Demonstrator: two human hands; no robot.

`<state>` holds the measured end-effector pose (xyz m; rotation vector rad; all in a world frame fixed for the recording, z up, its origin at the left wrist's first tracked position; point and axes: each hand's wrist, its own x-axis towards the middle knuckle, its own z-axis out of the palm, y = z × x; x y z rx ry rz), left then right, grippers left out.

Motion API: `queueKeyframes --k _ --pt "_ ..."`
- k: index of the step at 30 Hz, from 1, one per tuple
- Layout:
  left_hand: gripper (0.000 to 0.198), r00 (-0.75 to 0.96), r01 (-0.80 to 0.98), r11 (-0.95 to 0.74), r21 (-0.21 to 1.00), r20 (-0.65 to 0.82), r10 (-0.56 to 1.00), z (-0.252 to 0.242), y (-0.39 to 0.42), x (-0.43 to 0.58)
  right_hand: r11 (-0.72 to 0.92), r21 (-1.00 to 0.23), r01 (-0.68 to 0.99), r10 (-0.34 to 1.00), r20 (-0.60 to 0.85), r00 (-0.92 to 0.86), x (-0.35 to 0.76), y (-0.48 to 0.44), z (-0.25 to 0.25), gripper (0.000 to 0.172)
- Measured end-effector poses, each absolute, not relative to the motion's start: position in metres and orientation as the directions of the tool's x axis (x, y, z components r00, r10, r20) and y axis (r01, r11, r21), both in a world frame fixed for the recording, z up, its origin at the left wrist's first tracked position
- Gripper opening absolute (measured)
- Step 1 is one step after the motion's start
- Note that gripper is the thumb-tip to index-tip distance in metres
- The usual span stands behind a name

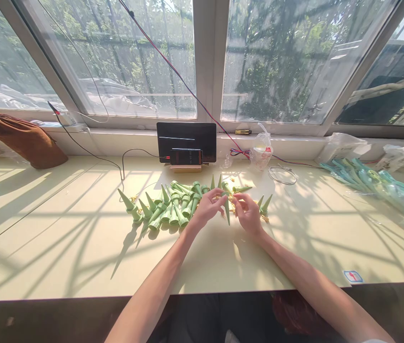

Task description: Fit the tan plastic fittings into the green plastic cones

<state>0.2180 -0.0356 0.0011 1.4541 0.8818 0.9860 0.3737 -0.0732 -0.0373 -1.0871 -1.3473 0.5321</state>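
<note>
My left hand (208,206) is closed around a green plastic cone spike (227,212), whose point hangs down toward the table. Close by on the right, my right hand (250,216) is pinched at the spike's upper end. Something small and yellowish shows near those fingertips, but its shape is too small to make out. Left of my hands lies a heap of similar green spikes (174,204), some upright and some on their sides. Two more spikes (265,205) stand just beyond my right hand, with small yellow-brown pieces (265,219) by them.
Behind the heap, a tablet (187,131) and a phone (186,156) lean upright. A plastic cup in a bag (261,155) and a coiled cable (282,175) are at back right. Teal plastic-wrapped items (377,183) lie far right, a brown pouch (26,138) far left.
</note>
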Motion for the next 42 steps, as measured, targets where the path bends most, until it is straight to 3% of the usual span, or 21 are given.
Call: queueKeyframes --k 8,14,24,42 --pt "0.04 0.411 -0.011 -0.147 0.989 0.138 0.901 -0.005 -0.032 0.218 0.424 -0.864 0.274 0.845 0.485 0.223 0.374 -0.074 -0.033 0.022" --pt "0.032 0.419 0.072 -0.227 0.971 0.177 0.89 -0.008 -0.034 0.219 0.418 -0.868 0.267 0.852 0.477 0.216 0.374 -0.072 -0.034 0.022" --pt "0.017 0.387 0.191 -0.531 0.825 0.434 0.814 -0.018 -0.031 0.221 0.37 -0.908 0.196 0.89 0.407 0.207 0.376 -0.066 -0.044 0.026" --pt "0.025 0.365 0.185 -0.401 0.897 0.316 0.876 -0.014 -0.034 0.221 0.344 -0.924 0.168 0.905 0.374 0.202 0.375 -0.066 -0.044 0.027"
